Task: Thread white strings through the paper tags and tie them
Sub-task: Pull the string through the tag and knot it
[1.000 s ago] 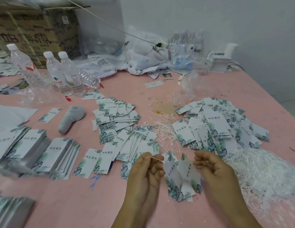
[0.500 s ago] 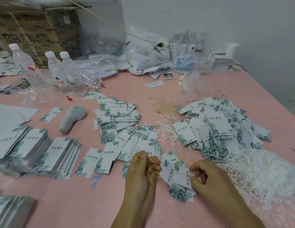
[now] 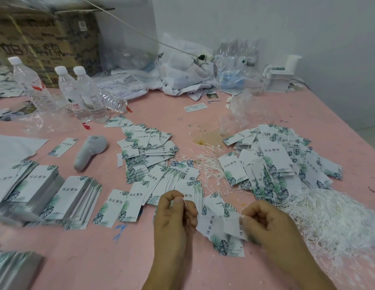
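A thin white string [image 3: 186, 204] is pinched by the left hand [image 3: 174, 214]; leaf-printed white paper tags [image 3: 220, 225], just above the pink worktop [image 3: 98, 258], are pinched by the right hand [image 3: 268, 225], whose fingertips are hidden.

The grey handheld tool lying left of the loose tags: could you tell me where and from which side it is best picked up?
Probably by the long handle of the grey tool, reaching from above. It lies flat on the pink table, bulbous head farther away, with bare table on both sides.
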`<act>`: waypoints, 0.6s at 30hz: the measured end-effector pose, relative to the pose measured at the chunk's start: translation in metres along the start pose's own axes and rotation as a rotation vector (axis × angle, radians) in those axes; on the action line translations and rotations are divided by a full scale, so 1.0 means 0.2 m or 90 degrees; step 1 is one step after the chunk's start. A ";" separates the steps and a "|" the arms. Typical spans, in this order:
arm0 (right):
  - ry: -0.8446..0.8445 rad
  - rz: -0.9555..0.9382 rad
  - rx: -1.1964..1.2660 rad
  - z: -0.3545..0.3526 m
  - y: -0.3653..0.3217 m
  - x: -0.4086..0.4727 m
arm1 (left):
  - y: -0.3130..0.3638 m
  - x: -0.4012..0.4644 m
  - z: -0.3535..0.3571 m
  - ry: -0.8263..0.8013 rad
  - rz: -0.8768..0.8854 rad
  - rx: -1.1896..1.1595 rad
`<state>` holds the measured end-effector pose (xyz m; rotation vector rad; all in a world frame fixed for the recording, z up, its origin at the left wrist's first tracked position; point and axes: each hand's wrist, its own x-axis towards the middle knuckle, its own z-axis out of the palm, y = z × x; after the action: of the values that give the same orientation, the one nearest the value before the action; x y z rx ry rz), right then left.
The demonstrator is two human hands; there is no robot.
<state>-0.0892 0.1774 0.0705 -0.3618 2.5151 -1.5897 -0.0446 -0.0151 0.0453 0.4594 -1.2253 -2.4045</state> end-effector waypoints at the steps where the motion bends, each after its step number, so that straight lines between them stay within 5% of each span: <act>1: -0.014 0.002 0.092 -0.01 -0.02 0.00 | 0.02 0.01 0.00 -0.020 -0.059 -0.108; 4: -0.108 0.000 0.321 -0.02 -0.07 -0.01 | 0.06 0.01 -0.01 -0.133 -0.179 -0.330; 8: -0.188 0.048 0.537 0.05 -0.06 -0.03 | 0.07 -0.03 0.01 -0.217 -0.210 -0.315; 12: -0.096 0.050 0.469 0.13 -0.05 -0.04 | 0.02 -0.02 0.03 -0.168 -0.191 -0.146; 18: -0.002 0.010 0.425 0.13 -0.05 -0.04 | -0.02 -0.04 0.03 -0.231 -0.148 -0.070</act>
<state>-0.0744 0.1530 0.0673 -0.2472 1.8136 -2.2693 -0.0409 -0.0045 0.0461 0.1403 -1.2294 -2.8290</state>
